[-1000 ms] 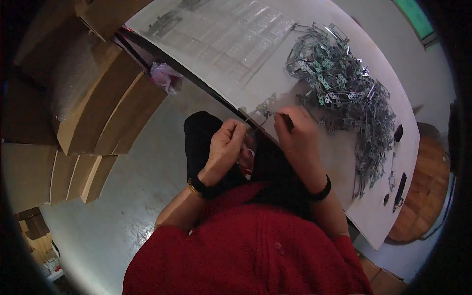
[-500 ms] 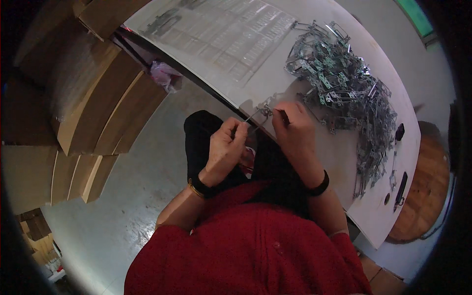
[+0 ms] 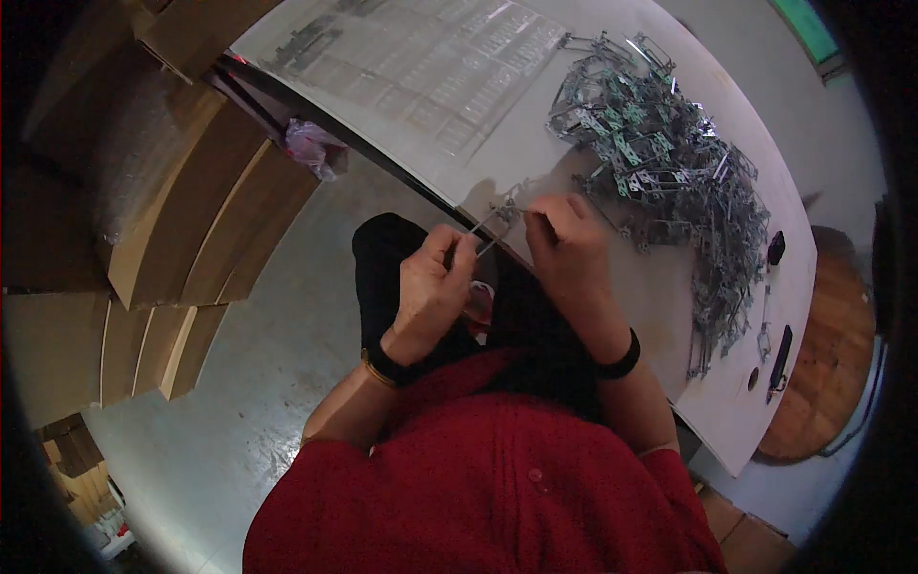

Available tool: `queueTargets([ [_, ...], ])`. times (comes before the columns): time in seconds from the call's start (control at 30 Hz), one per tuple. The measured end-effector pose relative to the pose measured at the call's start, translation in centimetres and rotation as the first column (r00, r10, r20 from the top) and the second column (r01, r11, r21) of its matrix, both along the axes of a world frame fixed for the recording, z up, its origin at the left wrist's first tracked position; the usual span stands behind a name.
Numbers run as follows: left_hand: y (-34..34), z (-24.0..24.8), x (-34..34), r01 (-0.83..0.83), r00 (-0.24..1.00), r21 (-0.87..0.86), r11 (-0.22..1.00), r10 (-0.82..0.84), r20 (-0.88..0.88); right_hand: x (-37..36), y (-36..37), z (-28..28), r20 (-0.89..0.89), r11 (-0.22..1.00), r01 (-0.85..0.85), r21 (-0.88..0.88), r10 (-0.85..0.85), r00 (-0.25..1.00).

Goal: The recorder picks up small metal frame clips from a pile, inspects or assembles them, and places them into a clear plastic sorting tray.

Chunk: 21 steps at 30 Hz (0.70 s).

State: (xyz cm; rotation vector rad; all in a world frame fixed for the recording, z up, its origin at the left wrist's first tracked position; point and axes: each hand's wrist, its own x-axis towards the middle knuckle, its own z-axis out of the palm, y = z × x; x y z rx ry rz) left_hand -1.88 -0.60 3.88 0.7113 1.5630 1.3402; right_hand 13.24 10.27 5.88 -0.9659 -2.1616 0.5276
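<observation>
A wide table with a flat white top (image 3: 660,311) carries several things. On its right part lies a long, tangled heap of thin silver-grey metal parts (image 3: 660,177). At the far left, a flat piece of clear, shiny plastic (image 3: 430,81) with rows of rectangular shapes is lying. Near the right edge, there are a small black object (image 3: 775,249) and a slim black bar-shaped object (image 3: 780,359), apart from each other.
</observation>
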Motion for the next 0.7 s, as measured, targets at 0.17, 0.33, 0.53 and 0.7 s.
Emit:
queueTargets([
  [0.17, 0.0, -0.2, -0.2, 0.006, 0.999, 0.025, 1.0, -0.004, -0.051, -0.2, -0.4, 0.5, 0.022, 0.999, -0.021, -0.036, 0.021, 1.0],
  [0.33, 0.1, -1.6, -0.1, 0.001, 0.986, 0.07, 0.998, 0.01, -0.166, -0.3, -0.4, 0.2, 0.041, 1.0, -0.013, -0.014, 0.014, 0.999],
  [0.53, 0.1, -2.0, -0.1, 0.002, 0.984, 0.076, 0.997, 0.011, -0.178, -0.2, -0.3, 0.0, 0.107, 0.996, -0.029, 0.086, 0.02, 0.994],
  [0.7, 0.2, -1.5, -0.1, -0.009, 0.981, 0.054, 0.998, 0.019, -0.192, -0.1, -0.3, 0.1, 0.137, 0.995, -0.03, 0.095, 0.017, 0.99],
])
